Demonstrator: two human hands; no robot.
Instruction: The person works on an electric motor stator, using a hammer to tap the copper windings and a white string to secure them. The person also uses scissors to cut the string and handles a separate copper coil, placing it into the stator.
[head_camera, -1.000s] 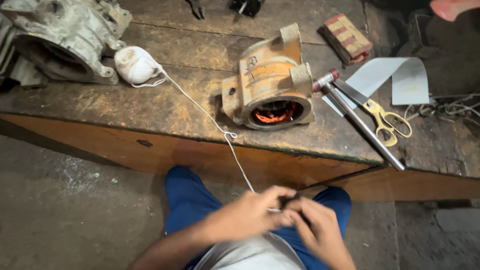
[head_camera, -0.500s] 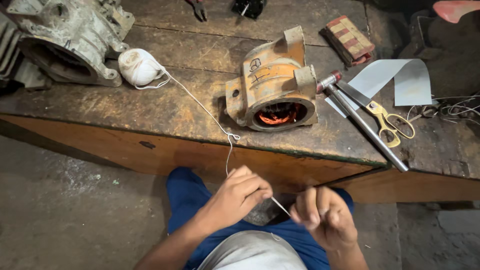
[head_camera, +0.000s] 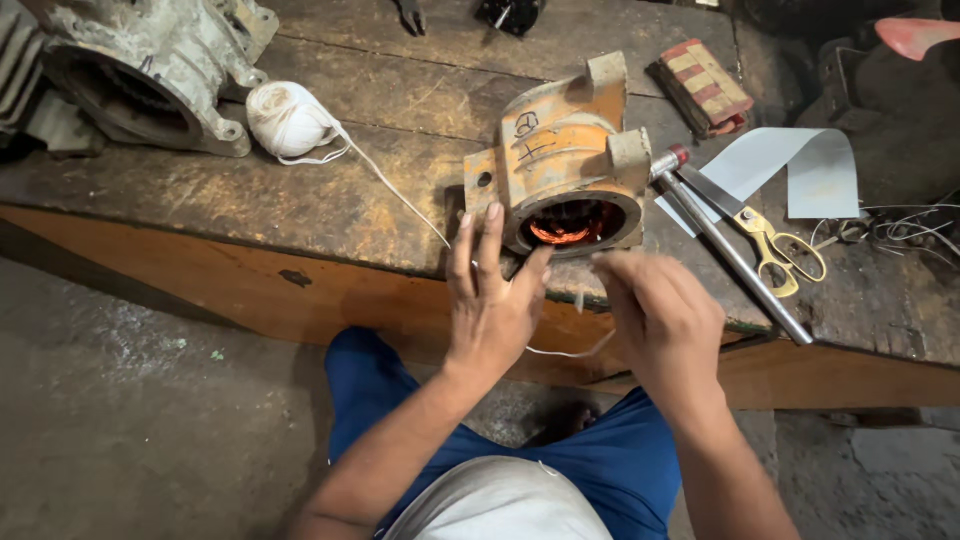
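Sitting just beyond both hands (head_camera: 580, 300), the orange motor housing (head_camera: 560, 165).

**Both hands raised at the mouth of the orange motor housing**

The left hand (head_camera: 490, 300) is up with its fingers straight and slightly spread, back toward the camera, fingertips at the lower left edge of the orange motor housing (head_camera: 565, 160). Its bare forearm runs down and to the left from there. The right hand (head_camera: 660, 315) sits just below and right of the housing's opening, fingers curled inward and pointing left toward the left hand, its forearm slanting down to the right. The two hands are near each other but apart.
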